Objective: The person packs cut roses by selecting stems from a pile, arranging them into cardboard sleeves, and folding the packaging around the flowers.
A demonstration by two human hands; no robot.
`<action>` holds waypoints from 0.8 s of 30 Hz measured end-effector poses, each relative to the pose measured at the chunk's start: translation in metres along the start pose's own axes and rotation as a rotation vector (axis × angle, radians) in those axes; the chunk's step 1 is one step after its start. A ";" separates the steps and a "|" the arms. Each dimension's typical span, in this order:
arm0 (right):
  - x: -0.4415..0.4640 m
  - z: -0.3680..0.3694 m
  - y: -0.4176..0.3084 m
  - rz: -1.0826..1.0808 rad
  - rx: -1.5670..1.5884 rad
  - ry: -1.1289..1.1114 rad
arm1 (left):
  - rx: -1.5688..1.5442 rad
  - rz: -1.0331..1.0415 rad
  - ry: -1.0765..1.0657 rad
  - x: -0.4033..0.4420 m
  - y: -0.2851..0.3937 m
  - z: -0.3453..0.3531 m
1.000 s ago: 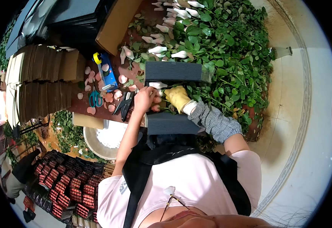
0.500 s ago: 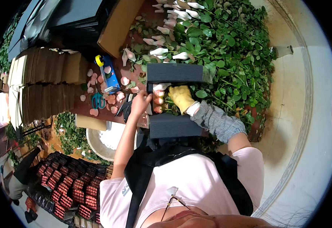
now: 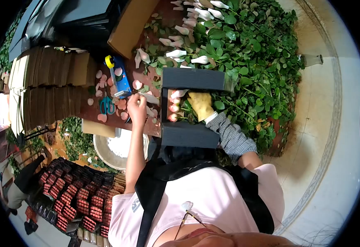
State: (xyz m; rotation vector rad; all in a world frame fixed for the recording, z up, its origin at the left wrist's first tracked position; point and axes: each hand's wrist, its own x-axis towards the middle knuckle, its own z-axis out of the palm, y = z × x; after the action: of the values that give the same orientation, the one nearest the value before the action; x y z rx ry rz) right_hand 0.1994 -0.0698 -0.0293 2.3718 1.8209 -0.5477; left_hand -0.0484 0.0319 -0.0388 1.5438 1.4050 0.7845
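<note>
My bare left hand (image 3: 137,108) is over the table, left of a dark ribbed cardboard box (image 3: 193,78). Its fingers are curled together, and what they hold, if anything, is hidden. A pale strip (image 3: 148,99) lies just right of it, and a small dark curved piece shows below. My right hand (image 3: 200,106), in a yellow glove, lies over rose stems (image 3: 187,110) inside the open box, its fingers curled down and partly hidden. Several pink-and-cream rose heads (image 3: 173,108) line the box's left end, and a white-wrapped bud (image 3: 179,94) lies above them.
A blue tape dispenser (image 3: 120,78), teal scissors (image 3: 106,106) and loose petals (image 3: 137,85) lie left of the box. Leafy roses (image 3: 254,66) with white-sleeved heads (image 3: 176,54) cover the right and back. Stacked cardboard (image 3: 56,74) and a pale basin (image 3: 99,152) stand left.
My left hand has moved left, away from the box edge, and a dark tool beside it is now mostly hidden. My gloved right hand has shifted slightly, staying over the stems.
</note>
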 end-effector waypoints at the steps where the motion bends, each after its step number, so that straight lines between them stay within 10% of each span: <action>1: 0.000 -0.001 -0.001 -0.009 0.007 0.011 | 0.035 0.136 0.001 0.000 -0.008 -0.002; 8: 0.004 0.009 0.007 -0.026 -0.016 0.137 | 0.216 0.051 -0.543 -0.006 0.030 0.058; 13: 0.008 -0.004 0.002 0.098 0.044 -0.019 | 0.247 0.159 -0.365 -0.028 0.036 0.025; 17: 0.005 0.014 0.019 -0.181 0.155 0.352 | 0.313 -0.084 -0.415 -0.063 -0.028 -0.096; 24: 0.003 0.003 0.032 -0.317 0.145 -0.090 | 1.032 -0.492 -0.180 -0.121 -0.117 -0.179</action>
State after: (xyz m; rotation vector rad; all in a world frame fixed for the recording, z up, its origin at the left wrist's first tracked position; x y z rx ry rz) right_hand 0.2293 -0.0771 -0.0375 2.1082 2.1980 -0.8309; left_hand -0.2764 -0.0559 -0.0578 1.7750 2.0680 -0.4693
